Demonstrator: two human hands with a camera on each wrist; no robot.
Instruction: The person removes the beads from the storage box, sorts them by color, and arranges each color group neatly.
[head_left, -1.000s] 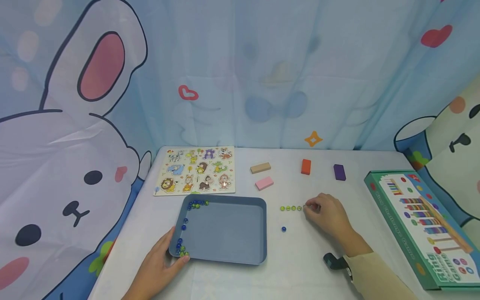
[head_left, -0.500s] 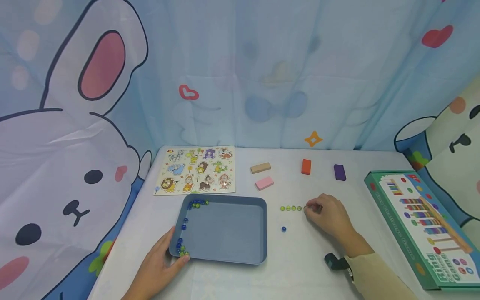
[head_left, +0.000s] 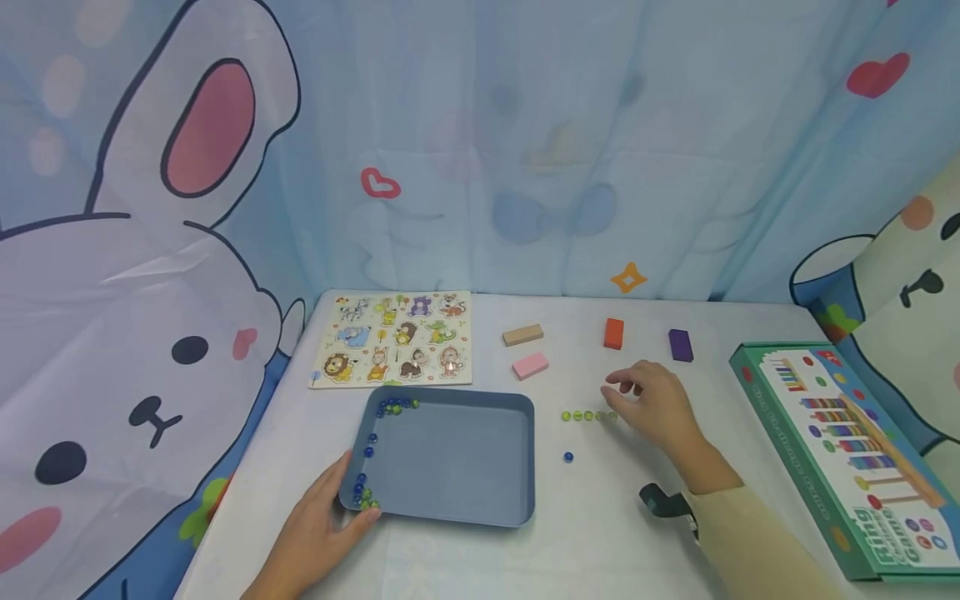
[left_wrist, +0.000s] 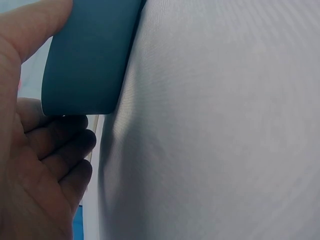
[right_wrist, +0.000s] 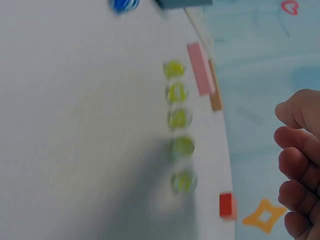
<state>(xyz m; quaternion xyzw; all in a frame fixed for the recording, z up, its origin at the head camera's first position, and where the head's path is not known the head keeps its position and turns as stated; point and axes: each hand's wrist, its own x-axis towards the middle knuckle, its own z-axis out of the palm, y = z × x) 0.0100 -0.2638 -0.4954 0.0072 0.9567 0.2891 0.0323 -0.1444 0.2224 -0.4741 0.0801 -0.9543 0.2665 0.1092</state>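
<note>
Behind my white table [head_left: 465, 567] hangs a blue printed curtain [head_left: 480, 108]; on the table, a row of five yellow-green marbles [head_left: 588, 416] lies right of the tray [head_left: 442, 458]. My right hand [head_left: 654, 408] is raised beside the row's right end, fingers loosely bent and holding nothing. A blue marble [head_left: 568, 457] sits nearer me. My left hand [head_left: 311, 533] grips the tray's near left corner, thumb at the rim; more blue and green marbles [head_left: 368, 452] lie in its left part. Beyond are a puzzle board [head_left: 392, 354] and four blocks [head_left: 530, 365]; far right, a green box [head_left: 847, 458]
</note>
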